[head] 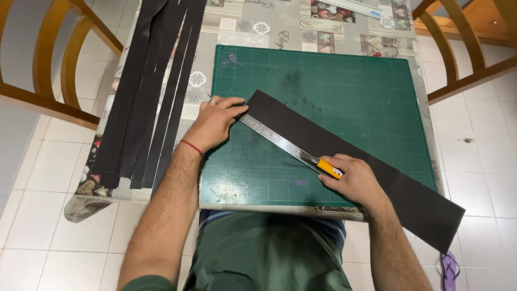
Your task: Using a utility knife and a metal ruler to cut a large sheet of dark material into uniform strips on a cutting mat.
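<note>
Tabletop under a patterned cover carries a green cutting mat, with cut black strips well apart at its left; little open room, since the black sheet lies diagonally and overhangs the near right edge. The sheet looks light, thin and prone to sliding, so it is best held flat under the steel ruler. Left hand presses fingers spread on the ruler's far end; right hand is closed around a yellow utility knife against the ruler's edge.

Cut black strips; wooden chairs; purple sandal
</note>
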